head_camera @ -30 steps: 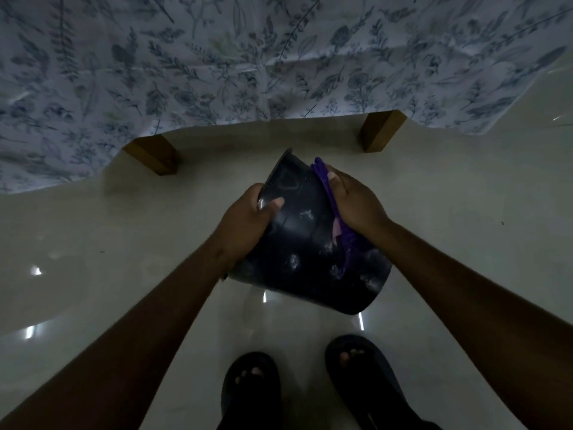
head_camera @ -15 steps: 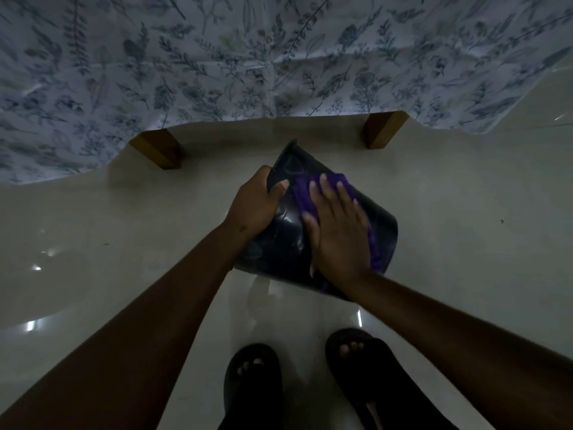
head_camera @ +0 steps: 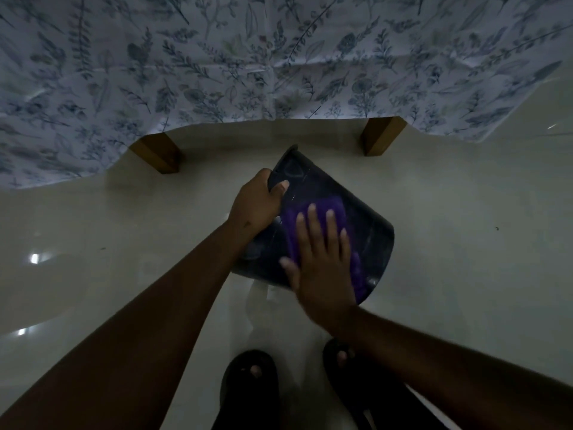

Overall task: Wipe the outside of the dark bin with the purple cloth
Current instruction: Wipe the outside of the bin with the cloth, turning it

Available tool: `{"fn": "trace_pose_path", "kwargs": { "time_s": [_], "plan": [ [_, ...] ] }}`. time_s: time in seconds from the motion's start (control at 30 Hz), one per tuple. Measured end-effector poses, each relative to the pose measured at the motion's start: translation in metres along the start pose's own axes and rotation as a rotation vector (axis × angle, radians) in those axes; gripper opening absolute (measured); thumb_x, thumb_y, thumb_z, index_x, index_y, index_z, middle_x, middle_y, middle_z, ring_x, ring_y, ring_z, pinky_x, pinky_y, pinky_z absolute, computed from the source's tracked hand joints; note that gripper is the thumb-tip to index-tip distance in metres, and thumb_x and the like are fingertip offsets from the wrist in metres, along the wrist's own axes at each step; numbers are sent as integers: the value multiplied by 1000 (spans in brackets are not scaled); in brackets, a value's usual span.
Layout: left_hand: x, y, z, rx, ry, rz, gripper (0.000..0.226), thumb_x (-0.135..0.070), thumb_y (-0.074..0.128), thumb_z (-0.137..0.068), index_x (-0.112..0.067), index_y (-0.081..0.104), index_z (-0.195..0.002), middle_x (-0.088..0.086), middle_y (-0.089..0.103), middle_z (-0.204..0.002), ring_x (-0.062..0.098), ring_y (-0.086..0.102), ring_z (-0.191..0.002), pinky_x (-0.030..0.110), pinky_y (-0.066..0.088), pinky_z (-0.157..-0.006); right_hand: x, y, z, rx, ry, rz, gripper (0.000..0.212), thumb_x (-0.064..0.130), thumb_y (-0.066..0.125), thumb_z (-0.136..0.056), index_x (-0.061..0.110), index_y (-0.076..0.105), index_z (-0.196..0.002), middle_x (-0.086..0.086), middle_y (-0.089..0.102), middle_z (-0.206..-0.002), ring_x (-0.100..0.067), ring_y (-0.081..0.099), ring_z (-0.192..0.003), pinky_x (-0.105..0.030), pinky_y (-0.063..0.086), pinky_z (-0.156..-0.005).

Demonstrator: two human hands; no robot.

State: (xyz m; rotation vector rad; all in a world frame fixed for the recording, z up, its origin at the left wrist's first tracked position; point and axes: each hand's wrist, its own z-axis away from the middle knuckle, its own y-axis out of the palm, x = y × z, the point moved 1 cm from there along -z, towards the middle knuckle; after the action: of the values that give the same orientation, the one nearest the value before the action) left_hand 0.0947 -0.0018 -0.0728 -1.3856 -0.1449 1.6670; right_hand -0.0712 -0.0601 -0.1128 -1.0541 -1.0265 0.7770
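From the head view, I hold the dark bin (head_camera: 356,218) tipped on its side above the pale floor (head_camera: 465,243), in front of my feet. My left hand (head_camera: 255,204) is clenched on its rim, thumb hooked over the edge, while my right hand (head_camera: 322,268) lies flat with fingers spread, pressing the purple cloth (head_camera: 328,209) against the bin's outer wall. To wipe well, I judge I should keep the palm flat, drag the cloth in overlapping strokes and turn the bin with my left hand (the far side is hidden from me). I count 1 bin, 1 cloth, 2 wooden legs (head_camera: 158,153) under the leaf-print tablecloth (head_camera: 279,57), and 2 dark sandals (head_camera: 248,389).
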Motion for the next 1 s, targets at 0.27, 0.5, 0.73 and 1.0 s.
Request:
{"fn": "trace_pose_path", "kwargs": {
  "time_s": [0.27, 0.5, 0.73, 1.0],
  "plan": [
    [-7, 0, -3, 33, 26, 11, 27, -31, 46, -99, -9, 55, -114, 6, 65, -102, 24, 62, -91, 29, 45, -69, -5, -17, -30, -107, 124, -159, 60, 51, 13, -98, 25, 15, -152, 0, 14, -161, -24, 7, -150, -45, 8, -120],
    [3, 1, 10, -27, 63, 20, 27, -32, 47, -99, -8, 56, -109, 5, 65, -95, 22, 61, -84, 21, 44, -64, -85, -41, -147, 398, 720, -639, 77, 59, 11, -98, 4, 47, -139, -23, 46, -144, -34, 46, -130, -43, 29, -113],
    [4, 2, 0, -37, 22, -12, 28, -33, 48, -98, -8, 56, -109, 6, 64, -95, 24, 61, -86, 33, 48, -73, -40, -30, -82, -1, 362, -303, 61, 52, 14, -99, 18, 31, -148, -10, 35, -153, -31, 33, -141, -46, 23, -115],
    [-14, 6, -20, 15, -2, 8, 32, -34, 47, -98, -10, 56, -117, 11, 66, -112, 28, 62, -101, 40, 52, -89, -2, 6, 8, -59, -15, 15, 70, 55, 26, -96, 24, 2, -154, -4, -4, -162, -26, -6, -149, -46, 4, -118]
  ]
}}
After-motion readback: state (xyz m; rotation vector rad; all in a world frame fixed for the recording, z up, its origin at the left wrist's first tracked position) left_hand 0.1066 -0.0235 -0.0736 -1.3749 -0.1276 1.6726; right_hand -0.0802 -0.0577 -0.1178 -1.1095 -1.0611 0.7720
